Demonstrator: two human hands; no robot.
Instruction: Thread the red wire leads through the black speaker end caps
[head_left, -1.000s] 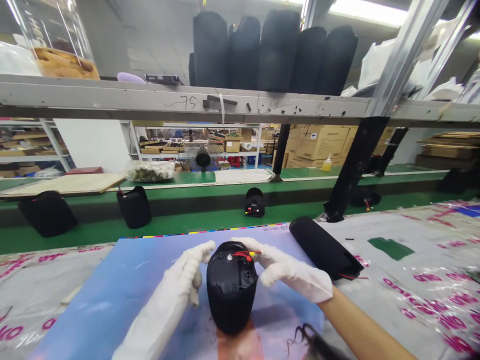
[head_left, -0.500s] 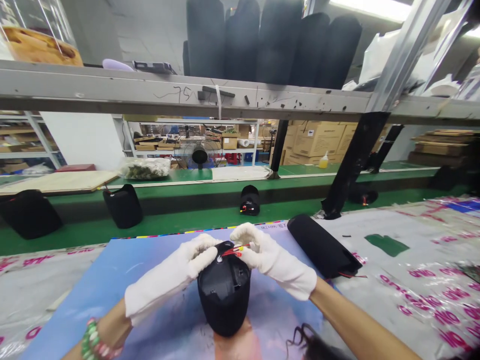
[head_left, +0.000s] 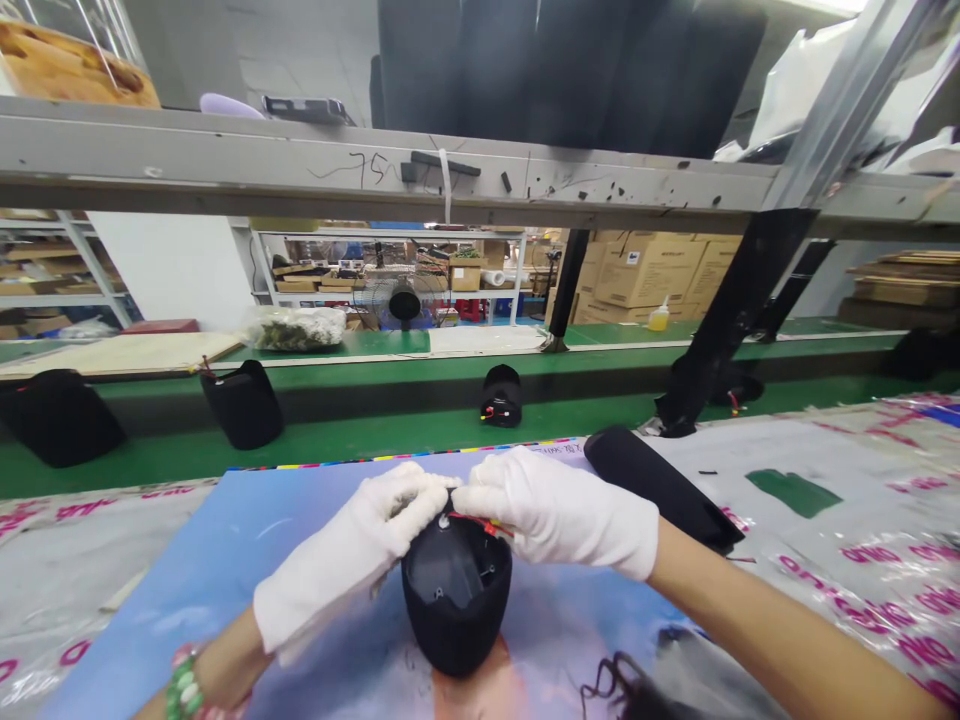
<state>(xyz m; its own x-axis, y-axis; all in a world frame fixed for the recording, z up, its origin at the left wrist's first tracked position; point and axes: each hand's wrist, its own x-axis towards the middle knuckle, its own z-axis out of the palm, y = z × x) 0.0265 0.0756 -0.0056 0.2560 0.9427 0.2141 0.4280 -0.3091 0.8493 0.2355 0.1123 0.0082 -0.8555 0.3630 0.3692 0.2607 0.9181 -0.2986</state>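
Observation:
A black fabric-covered housing point(head_left: 457, 620), its dark plastic end facing up, stands on a blue printed sheet point(head_left: 300, 560) in front of me. My left hand point(head_left: 394, 515), in a white glove, is closed on the far left of its rim, thumb on the near side. My right hand point(head_left: 532, 505), also gloved, has its fingers pressed together at the far right of the rim; the fingertips partly hide what they pinch. Red wires point(head_left: 487, 526) run from a white spot on the plastic end to beneath my right hand. Both hands nearly touch.
A long black fabric piece point(head_left: 660, 485) lies at right. Beyond, a green conveyor belt point(head_left: 375, 430) carries more black housings point(head_left: 241, 405). A metal shelf point(head_left: 300, 165) crosses overhead, with a black-wrapped post point(head_left: 727, 330) at right. A green scrap point(head_left: 793, 492) lies on plastic sheeting.
My right hand has come left and closed at the rim, its fingers now over the spot where the yellow and red connectors showed. The left hand keeps its hold. The view has shifted slightly.

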